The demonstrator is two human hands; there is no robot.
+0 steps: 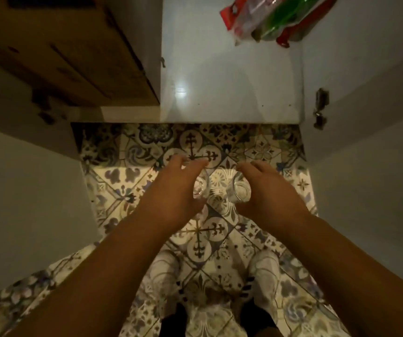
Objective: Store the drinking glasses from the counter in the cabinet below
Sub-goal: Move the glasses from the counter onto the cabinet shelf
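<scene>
We look straight down into an open cabinet (232, 93) whose pale, glossy shelf carries only a red and green plastic packet (271, 18) at its far right corner; in the compartment to the left sits a brown cardboard box (69, 57), its contents hidden from us. A white door (365, 98) stands swung open on the right, its metal hinge (321, 108) showing

Both our hands reach out above the patterned floor tiles (203, 232), just short of the cabinet's front edge. Our left hand (178, 188) has its grip curled round one drinking glass (200, 188), and our right hand (266, 188) grips a second drinking glass (239, 188) the same way, fingers wrapped over the far side. The two glasses are clear and plain, held close together but apart, their round rims tilted toward us, the tile pattern showing through them. They are held in the air between the hands, not yet on the shelf
</scene>
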